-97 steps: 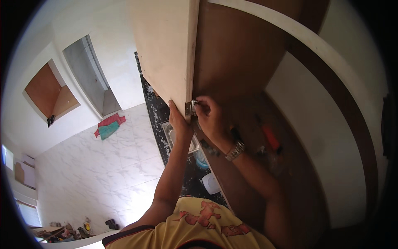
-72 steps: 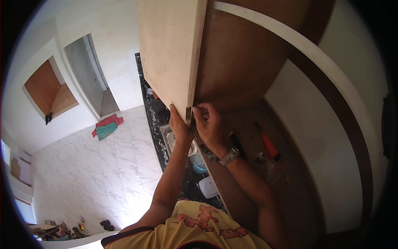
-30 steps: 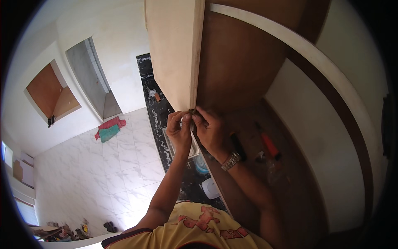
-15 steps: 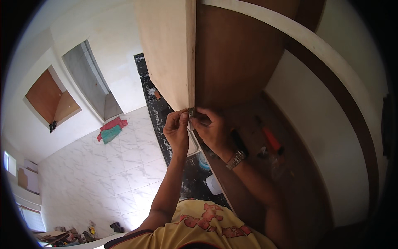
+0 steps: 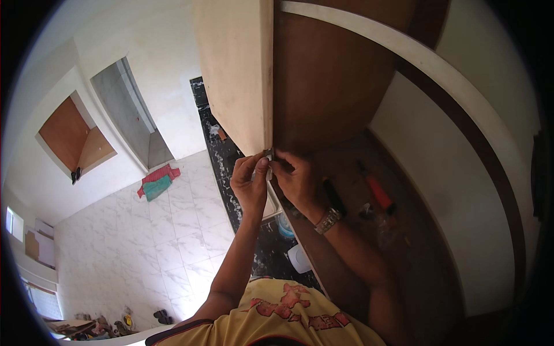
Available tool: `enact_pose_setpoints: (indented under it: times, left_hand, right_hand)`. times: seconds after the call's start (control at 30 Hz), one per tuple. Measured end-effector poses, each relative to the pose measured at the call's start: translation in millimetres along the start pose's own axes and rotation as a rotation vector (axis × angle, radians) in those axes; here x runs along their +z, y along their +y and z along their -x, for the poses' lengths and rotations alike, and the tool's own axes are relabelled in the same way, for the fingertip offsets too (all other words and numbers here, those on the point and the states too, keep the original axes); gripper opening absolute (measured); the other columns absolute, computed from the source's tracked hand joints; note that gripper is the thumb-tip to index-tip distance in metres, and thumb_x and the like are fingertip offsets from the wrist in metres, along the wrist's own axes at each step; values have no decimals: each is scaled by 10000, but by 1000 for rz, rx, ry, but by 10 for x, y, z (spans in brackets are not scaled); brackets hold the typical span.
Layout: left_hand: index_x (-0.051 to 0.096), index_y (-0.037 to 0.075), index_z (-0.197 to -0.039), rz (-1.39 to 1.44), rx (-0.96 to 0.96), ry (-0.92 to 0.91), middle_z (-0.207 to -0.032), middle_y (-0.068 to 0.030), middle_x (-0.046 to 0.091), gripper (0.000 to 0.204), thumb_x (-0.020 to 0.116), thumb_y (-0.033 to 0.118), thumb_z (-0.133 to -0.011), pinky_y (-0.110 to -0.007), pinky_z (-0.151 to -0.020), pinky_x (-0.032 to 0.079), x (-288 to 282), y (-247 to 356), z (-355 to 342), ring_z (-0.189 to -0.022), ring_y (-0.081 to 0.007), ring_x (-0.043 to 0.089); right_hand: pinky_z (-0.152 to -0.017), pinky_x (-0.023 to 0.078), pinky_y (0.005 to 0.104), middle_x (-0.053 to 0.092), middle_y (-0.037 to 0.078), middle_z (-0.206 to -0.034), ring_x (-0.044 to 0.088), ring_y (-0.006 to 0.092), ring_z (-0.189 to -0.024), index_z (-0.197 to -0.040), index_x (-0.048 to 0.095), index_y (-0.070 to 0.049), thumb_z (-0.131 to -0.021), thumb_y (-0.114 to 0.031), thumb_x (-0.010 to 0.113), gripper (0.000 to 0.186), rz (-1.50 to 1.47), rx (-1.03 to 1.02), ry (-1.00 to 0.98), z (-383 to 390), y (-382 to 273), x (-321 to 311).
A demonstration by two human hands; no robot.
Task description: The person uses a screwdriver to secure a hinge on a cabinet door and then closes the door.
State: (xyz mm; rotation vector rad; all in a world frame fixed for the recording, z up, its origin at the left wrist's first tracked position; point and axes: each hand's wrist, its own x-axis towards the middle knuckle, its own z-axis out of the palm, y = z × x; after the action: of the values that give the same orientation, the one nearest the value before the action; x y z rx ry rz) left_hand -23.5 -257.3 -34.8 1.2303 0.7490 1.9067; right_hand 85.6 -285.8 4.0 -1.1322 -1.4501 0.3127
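Both hands meet at the near lower corner of a pale wooden cabinet panel [image 5: 239, 75]. Between the fingertips is a small metal piece [image 5: 269, 154], mostly covered, so its kind does not show. My left hand [image 5: 251, 183] pinches it from the left, thumb and forefinger pressed together. From the right, my right hand [image 5: 297, 183], a metal watch [image 5: 328, 221] on its wrist, closes its curled fingers on the same piece. The brown inner face of the cabinet [image 5: 329, 86] rises just beyond.
On the brown shelf at right lie a red-handled tool [image 5: 378, 193], a black object [image 5: 333, 196] and a clear plastic bag [image 5: 388, 232]. Below runs a black marbled countertop [image 5: 268, 251] with a white container [image 5: 299, 259]. Cloths [image 5: 156, 184] lie on the tiled floor.
My left hand has shifted slightly right and down, its fingers still pinched at the metal piece. My right hand stays nearly in place. The view has moved a little.
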Motion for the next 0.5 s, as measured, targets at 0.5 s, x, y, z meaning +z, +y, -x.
enact_pose_setpoints:
  times: [0.5]
  left_hand:
    - [758,-40,-963,-302,-199,-26,-867,-26,674,323,786,281,-952,-286,-757,526,14,202,-45,-831,-122,640]
  right_hand:
    - [-849,578,284,772,108,-1047,726,142,-962,-1135,714,32,-923,-43,758,229,-276,181,-56,33,91,-80]
